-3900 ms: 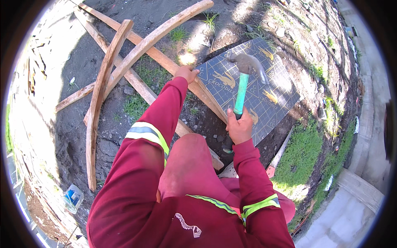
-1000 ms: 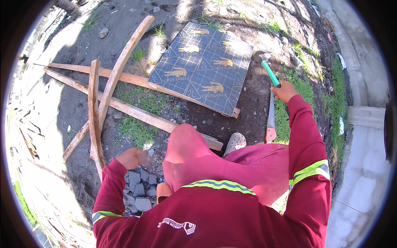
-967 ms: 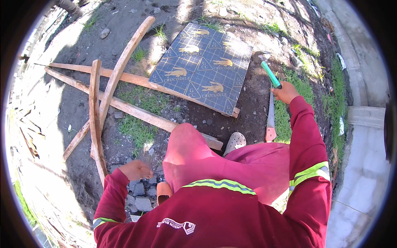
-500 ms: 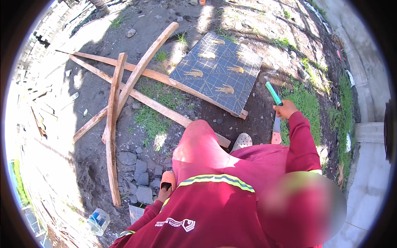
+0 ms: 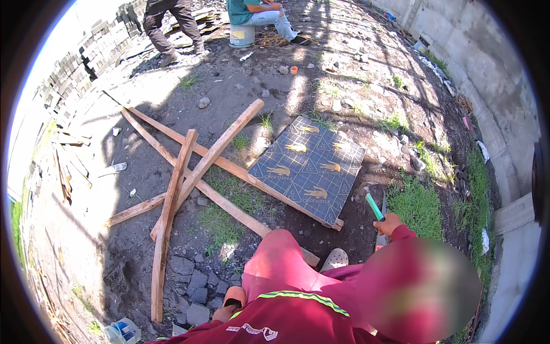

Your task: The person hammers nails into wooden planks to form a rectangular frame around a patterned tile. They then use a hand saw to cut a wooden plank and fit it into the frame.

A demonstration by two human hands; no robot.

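My right hand (image 5: 388, 224) is closed around a tool with a green handle (image 5: 374, 207); its other end is hidden by the hand. Just beside and below it, a saw (image 5: 380, 242) with an orange-red handle is partly covered by my hand and sleeve. At the lower left, my left hand (image 5: 224, 313) is closed against an orange object with a dark face (image 5: 234, 296), whose kind I cannot make out. Ahead lies a dark square panel (image 5: 314, 169) with gold prints, resting on a wooden beam (image 5: 229, 166).
Several long timbers (image 5: 172, 223) cross on the soil to the left. Broken stone pieces (image 5: 197, 286) and a clear plastic container (image 5: 122, 331) lie near front left. Farther off, one person sits on a bucket (image 5: 242, 35) and another person (image 5: 172, 26) stands. A concrete wall (image 5: 487, 63) runs along the right.
The view has tilted up, bringing two people and block stacks into sight and shifting the ground downward. Both hands keep their hold; the green handle stays beside the panel.
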